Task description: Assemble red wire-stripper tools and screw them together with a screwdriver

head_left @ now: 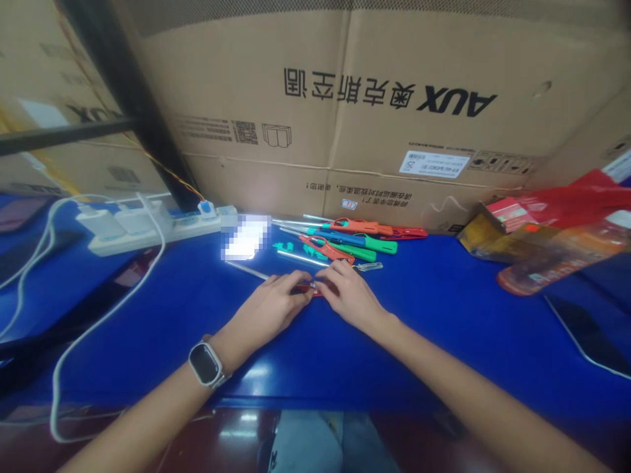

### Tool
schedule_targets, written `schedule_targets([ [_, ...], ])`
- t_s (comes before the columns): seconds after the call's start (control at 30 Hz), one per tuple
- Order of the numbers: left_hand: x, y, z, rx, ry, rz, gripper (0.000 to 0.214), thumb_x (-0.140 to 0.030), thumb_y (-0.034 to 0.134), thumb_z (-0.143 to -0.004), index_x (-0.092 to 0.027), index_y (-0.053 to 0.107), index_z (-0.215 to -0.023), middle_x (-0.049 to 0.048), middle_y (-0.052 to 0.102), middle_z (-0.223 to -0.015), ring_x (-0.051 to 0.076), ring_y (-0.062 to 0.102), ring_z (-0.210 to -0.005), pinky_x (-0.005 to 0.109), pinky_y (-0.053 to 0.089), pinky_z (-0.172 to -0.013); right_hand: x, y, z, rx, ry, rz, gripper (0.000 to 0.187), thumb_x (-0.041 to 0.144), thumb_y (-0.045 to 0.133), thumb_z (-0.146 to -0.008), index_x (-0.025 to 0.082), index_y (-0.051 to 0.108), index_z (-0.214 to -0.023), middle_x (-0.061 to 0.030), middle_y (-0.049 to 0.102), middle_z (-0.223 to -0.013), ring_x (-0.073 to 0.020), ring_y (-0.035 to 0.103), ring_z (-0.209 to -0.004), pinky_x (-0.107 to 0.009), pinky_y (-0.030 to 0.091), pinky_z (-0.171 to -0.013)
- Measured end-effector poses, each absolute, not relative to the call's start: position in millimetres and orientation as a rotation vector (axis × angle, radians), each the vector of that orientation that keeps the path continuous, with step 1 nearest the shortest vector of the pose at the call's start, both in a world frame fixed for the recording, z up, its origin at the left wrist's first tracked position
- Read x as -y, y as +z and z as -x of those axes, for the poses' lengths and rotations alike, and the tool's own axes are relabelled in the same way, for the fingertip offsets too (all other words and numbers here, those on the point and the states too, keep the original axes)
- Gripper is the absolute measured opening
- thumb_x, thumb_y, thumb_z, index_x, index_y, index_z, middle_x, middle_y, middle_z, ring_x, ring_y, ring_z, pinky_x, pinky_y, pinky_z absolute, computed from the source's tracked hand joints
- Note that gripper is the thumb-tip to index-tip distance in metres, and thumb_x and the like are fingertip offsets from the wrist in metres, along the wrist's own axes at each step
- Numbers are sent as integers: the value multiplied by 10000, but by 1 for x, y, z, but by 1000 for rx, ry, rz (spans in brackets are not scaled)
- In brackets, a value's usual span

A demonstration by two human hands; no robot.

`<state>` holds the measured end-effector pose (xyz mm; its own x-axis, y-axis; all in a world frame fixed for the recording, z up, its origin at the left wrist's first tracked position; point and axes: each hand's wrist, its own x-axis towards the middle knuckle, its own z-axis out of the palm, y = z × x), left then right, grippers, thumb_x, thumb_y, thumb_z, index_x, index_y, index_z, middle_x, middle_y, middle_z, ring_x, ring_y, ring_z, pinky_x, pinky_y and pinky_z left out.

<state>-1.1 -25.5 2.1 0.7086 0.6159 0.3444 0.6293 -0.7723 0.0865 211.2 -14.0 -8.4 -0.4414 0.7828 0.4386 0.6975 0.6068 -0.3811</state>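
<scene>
Low over the blue tabletop, both hands meet at a red long-nosed lighter (319, 293). Its thin metal tube (249, 270) sticks out to the upper left, past my left hand. Fingers and thumb of my left hand (276, 303) are closed around its body, hiding most of it. My right hand (348, 294) pinches at the right end of the body, where a small pale part shows between the fingertips. Just beyond lie a red lighter handle (328, 249), small green plastic pieces (283, 247) and a clear part (369, 266).
More long-nosed lighters, orange (362, 226), blue (338, 238) and green (379, 244), lie piled behind. A bright blurred-out patch (246, 238) and a power strip (197, 223) with white cables are left. A bottle (562, 259), phone (586, 335) and large cardboard box (374, 39) surround the spot.
</scene>
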Motion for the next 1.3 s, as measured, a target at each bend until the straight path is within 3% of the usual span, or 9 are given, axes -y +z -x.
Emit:
schedule_targets([
  [0.1, 25, 3, 1, 1019, -521, 2877, 303, -268, 434, -1031, -213, 731, -1045, 60, 655, -1185, 199, 642, -983, 380, 494, -843, 16, -3, -217, 2322, 236, 1084, 154, 189, 555, -959, 181, 696, -1020, -83, 633, -977, -216, 580, -961, -375, 511, -888],
  [0.27, 24, 0, 2, 924, -505, 2867, 252, -218, 474, -1014, -207, 702, -1119, 62, 678, -1142, 231, 587, -1138, 387, 462, -904, 17, -1, -221, 2390, 203, 1033, 180, 188, 551, -961, 164, 730, -958, -96, 622, -985, -213, 571, -962, -371, 503, -889],
  [0.37, 24, 0, 2, 902, -460, 2869, 248, -203, 470, -1013, -197, 681, -1143, 64, 683, -1120, 218, 597, -1099, 377, 455, -907, 18, 0, -221, 2399, 176, 1046, 204, 207, 536, -967, 170, 736, -951, -95, 616, -975, -214, 565, -949, -371, 499, -866],
  [0.53, 25, 3, 2, 852, -394, 2839, 265, -178, 454, -1012, -177, 598, -1235, 85, 673, -1150, 224, 589, -1112, 385, 433, -951, 26, 7, -222, 2463, 128, 1108, 249, 220, 492, -979, 181, 727, -1049, -103, 623, -1013, -223, 558, -947, -380, 477, -827],
  [0.67, 26, 6, 1, 866, -367, 2812, 224, -161, 464, -999, -164, 584, -1189, 85, 676, -1113, 239, 580, -1071, 383, 426, -919, 31, 12, -224, 2548, 62, 1145, 273, 246, 483, -986, 175, 708, -1124, -113, 618, -1085, -240, 549, -1006, -389, 454, -835],
  [0.9, 26, 8, -1, 917, -369, 2821, 226, -176, 449, -1007, -159, 568, -1198, 80, 673, -1049, 231, 572, -996, 367, 409, -861, 46, 10, -219, 2643, -113, 1254, 421, 293, 477, -988, 91, 591, -1339, -177, 631, -1156, -294, 573, -1038, -435, 468, -843],
  [1.13, 27, 9, -3, 941, -391, 2814, 177, -180, 463, -999, -148, 591, -1116, 76, 672, -979, 229, 576, -938, 360, 413, -833, 67, -2, -197, 2610, -238, 1408, 540, 334, 474, -988, -17, 523, -1396, -283, 528, -1420, -384, 492, -1336, -495, 422, -1057],
  [1.3, 22, 8, -7, 1019, -431, 2853, 185, -164, 446, -997, -158, 601, -1098, 75, 677, -974, 224, 593, -934, 358, 434, -827, 66, 5, -202, 2664, -191, 1419, 554, 295, 438, -999, -32, 454, -1447, -278, 483, -1460, -359, 462, -1382, -479, 380, -1119],
])
